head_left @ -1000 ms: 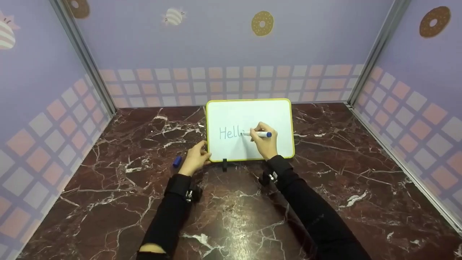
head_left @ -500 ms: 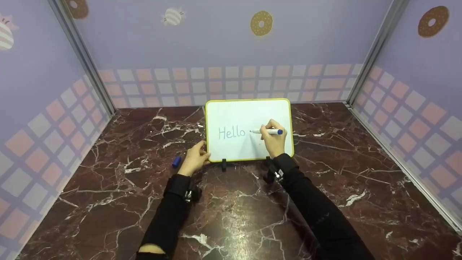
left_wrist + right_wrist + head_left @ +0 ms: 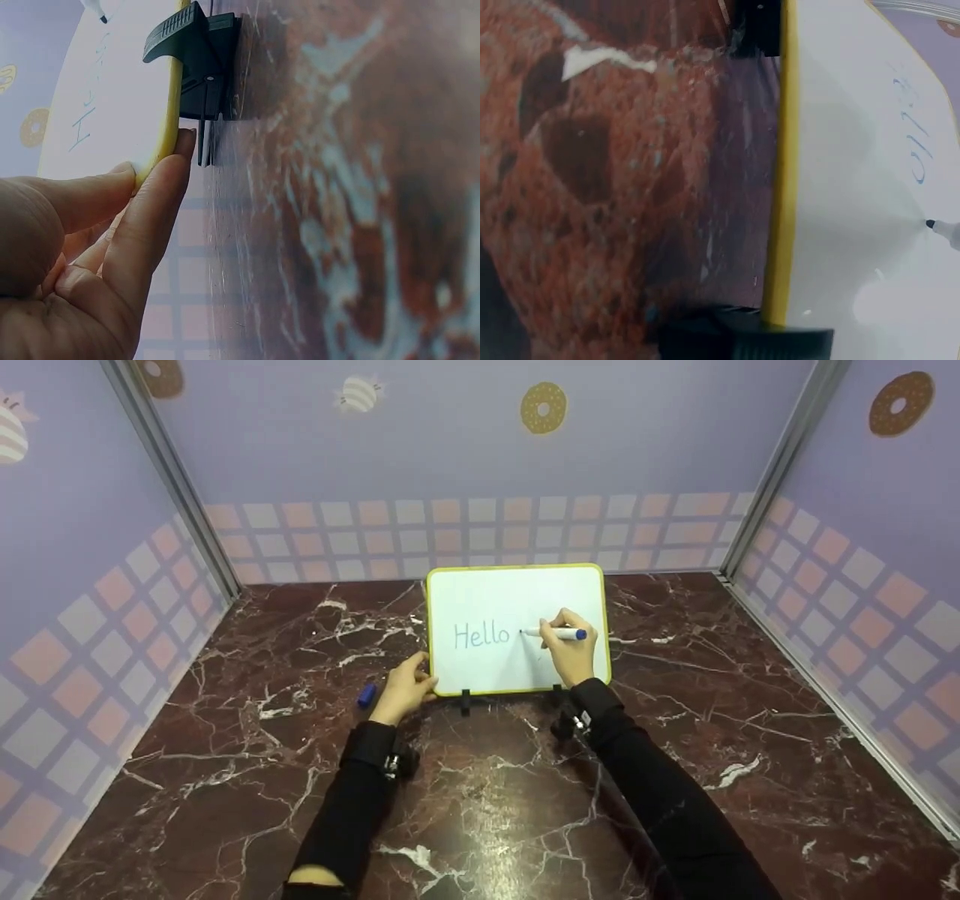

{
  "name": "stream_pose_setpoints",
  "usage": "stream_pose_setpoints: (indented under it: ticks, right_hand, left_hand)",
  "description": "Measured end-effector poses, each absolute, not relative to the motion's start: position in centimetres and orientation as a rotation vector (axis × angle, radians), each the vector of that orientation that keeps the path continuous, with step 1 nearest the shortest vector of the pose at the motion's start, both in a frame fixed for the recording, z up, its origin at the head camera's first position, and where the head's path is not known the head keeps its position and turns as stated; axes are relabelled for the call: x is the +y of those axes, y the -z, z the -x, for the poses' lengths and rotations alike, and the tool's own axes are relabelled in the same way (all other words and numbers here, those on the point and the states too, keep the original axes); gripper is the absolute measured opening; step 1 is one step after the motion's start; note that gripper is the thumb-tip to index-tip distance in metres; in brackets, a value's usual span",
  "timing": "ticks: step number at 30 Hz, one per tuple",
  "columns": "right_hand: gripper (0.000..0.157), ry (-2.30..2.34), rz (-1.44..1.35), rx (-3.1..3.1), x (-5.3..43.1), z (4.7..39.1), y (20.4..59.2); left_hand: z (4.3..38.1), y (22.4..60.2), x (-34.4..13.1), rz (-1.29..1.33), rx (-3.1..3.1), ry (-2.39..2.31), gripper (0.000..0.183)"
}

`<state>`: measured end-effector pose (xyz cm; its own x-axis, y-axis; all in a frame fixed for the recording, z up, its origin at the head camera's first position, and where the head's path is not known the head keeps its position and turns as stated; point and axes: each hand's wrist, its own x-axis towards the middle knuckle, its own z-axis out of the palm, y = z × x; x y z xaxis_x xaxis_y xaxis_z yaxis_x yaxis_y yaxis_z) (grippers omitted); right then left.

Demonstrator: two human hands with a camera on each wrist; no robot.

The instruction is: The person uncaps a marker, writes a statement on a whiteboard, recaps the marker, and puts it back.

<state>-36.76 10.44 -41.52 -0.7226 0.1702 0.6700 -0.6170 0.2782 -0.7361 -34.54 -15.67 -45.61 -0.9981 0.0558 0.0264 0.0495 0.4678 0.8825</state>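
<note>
Near the back edge of the worktop [image 3: 480, 825], a yellow-framed whiteboard [image 3: 510, 601] stands in black clips [image 3: 465, 703], probably light, stiff, best held by its frame. Left hand [image 3: 403, 688] pinches its lower-left corner; right hand [image 3: 573, 652] pinches a blue-ended marker [image 3: 570, 634].

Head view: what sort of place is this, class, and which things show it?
Probably a small booth, perhaps set up for recording: doughnut-printed wall panels rise at the back and both sides, metal corner posts join them, and a dark marbled tabletop lies between.
</note>
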Motion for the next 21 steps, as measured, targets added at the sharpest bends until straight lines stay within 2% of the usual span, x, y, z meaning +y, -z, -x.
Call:
stream_pose_setpoints:
  ticks: [9,21]
  right_hand:
    - [0.029,-1.434,-0.394,-1.945,10.80,36.56,41.54]
    - [0.026,-1.433,-0.405,-1.920,11.13,36.78,41.30]
  left_hand:
    - [34.84,45.79,-15.73,-0.086,2.692,-1.607,0.044]
    - [34.89,45.78,-15.78,-0.074,2.672,-1.606,0.047]
